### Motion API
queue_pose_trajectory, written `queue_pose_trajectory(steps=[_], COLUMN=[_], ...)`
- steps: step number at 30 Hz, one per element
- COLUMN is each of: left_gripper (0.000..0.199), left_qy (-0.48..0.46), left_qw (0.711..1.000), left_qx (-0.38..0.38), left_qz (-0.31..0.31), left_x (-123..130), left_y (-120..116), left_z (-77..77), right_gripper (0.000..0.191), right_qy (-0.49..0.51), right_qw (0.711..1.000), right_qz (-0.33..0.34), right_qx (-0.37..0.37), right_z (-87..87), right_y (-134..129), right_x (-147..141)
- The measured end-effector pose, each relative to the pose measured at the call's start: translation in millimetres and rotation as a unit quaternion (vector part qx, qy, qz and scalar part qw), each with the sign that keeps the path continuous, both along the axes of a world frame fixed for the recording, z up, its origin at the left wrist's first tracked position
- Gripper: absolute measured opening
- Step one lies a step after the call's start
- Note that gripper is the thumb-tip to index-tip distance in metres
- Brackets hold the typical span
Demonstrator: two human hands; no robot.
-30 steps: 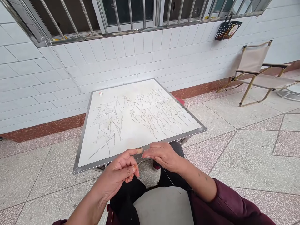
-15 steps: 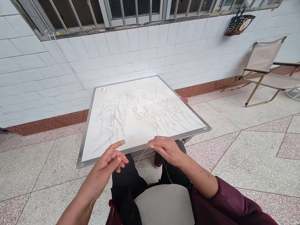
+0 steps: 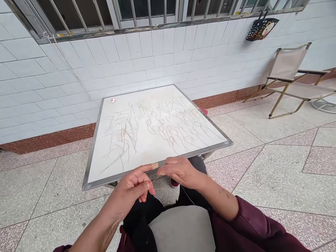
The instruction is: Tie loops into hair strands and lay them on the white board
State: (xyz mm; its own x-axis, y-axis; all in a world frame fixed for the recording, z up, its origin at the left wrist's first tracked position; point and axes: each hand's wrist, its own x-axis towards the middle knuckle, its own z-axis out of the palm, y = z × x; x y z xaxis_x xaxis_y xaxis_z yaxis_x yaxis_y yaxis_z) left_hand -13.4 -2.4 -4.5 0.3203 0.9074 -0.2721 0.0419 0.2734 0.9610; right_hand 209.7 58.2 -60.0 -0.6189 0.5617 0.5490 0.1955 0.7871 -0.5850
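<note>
A thin wire (image 3: pixel 189 197) runs through the pinched fingertips of my right hand (image 3: pixel 182 172), and its tail hangs down over my lap. The short end slants to my left hand (image 3: pixel 138 183), where thumb and curled fingers close on it. My left index finger points forward, with a tan wrap (image 3: pixel 154 166) near its tip, close to my right fingertips. Both hands are just off the near edge of a white table (image 3: pixel 147 150). On its right side lie several looped wires (image 3: pixel 172 139); on its left are several bent, loopless wires (image 3: pixel 122 134).
A small white and red object (image 3: pixel 113 100) sits at the table's far left corner. Behind is a white tiled wall (image 3: pixel 147 66) with a barred window. At right stand a folding chair (image 3: pixel 288 64) and, above it, a hanging dark bag (image 3: pixel 262 28). A grey cushion (image 3: pixel 183 227) lies on my lap.
My left hand has moved right, up to my right hand, and its thumb and fingers have closed on the wire's short end. My right hand keeps its pinch, shifted slightly left.
</note>
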Motion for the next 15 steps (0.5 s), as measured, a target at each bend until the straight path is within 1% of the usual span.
queue_pose_trajectory(steps=[4, 8, 12, 15], left_gripper=[0.053, 0.054, 0.056, 0.056], left_qy=[0.017, 0.021, 0.044, 0.116], left_qw=[1.0, 0.999, 0.998, 0.993], left_qx=[-0.008, -0.017, -0.016, -0.004], left_qz=[-0.019, -0.027, -0.031, -0.014], left_x=[-8, -10, -19, -31], left_y=[-4, -5, -6, -7], left_z=[3.8, 2.3, 3.3, 14.1], right_gripper=[0.036, 0.035, 0.033, 0.035], right_qy=[0.001, -0.004, -0.007, 0.005], right_qw=[1.0, 0.999, 1.0, 0.999], right_qz=[0.021, 0.027, -0.001, -0.036], right_qx=[0.017, 0.032, 0.017, 0.015], right_z=[1.7, 2.6, 2.3, 3.2], right_y=[-2, -4, -3, 0], right_x=[-5, -8, -6, -2])
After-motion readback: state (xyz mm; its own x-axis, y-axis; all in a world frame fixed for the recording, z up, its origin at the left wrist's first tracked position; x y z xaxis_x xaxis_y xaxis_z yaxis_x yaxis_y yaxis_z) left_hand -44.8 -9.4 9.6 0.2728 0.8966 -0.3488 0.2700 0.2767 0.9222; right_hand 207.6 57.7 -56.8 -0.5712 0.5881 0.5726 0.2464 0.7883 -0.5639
